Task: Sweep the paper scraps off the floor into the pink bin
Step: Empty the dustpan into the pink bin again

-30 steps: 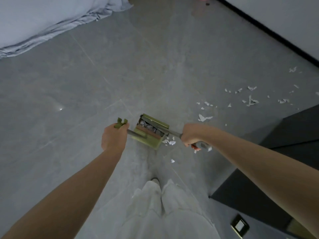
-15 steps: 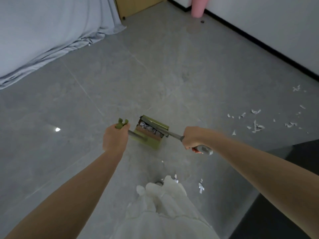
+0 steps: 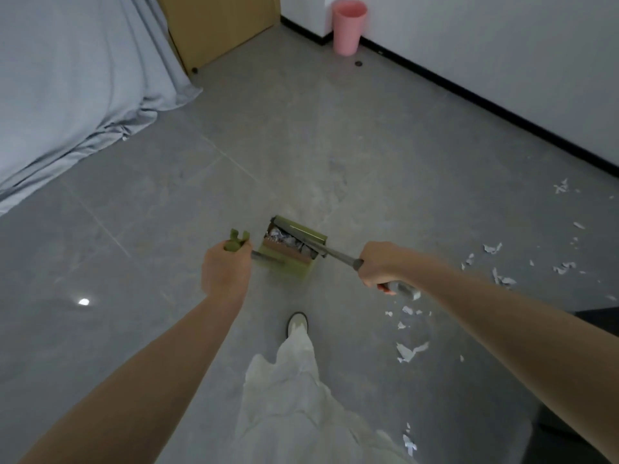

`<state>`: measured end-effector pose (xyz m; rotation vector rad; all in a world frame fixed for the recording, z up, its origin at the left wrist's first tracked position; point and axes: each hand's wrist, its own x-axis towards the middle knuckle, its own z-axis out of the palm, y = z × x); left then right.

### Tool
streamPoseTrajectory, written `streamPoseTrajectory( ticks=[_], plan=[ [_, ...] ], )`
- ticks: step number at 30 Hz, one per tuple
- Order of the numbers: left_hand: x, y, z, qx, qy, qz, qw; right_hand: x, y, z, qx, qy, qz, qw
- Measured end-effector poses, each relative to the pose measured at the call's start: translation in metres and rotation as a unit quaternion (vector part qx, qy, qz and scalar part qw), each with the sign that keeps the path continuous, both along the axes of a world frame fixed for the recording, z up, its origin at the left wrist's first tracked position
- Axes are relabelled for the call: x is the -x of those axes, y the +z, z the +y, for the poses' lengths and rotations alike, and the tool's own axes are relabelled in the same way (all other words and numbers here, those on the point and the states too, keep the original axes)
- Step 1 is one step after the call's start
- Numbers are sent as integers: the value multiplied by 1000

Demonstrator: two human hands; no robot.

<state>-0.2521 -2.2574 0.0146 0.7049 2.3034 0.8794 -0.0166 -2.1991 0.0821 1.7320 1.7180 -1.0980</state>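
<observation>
My left hand grips the green top of a long dustpan handle. The green dustpan hangs in front of me, filled with white paper scraps. My right hand grips the grey broom handle, whose head rests across the dustpan's mouth. The pink bin stands upright against the far wall, well ahead of both hands. White paper scraps lie scattered on the grey floor at the right, and more paper scraps lie close to my right foot.
A grey sheet-draped bed fills the left side. A wooden door is at the back. A white wall with black skirting runs along the right. Dark furniture sits at the right edge. My shoe steps forward.
The view has lifted and advanced toward the far wall, bringing the pink bin fully into sight. The dustpan and broom travel with my hands, and the floor scraps have slipped back to my right.
</observation>
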Motion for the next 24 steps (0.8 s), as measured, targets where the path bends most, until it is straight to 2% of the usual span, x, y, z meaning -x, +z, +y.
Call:
streamPoseTrajectory(
  ticks=[6,11,24],
  plan=[
    [22,5,174,-9,-39,6,999,18,28,159,-31,-8,-16,999],
    [22,14,293,-15,-54,15,998,13,41,259,-47,-32,-17,998],
    [-39,26,599,-24,-59,10,998,-51,52,556,-69,-44,-17,996]
  ],
)
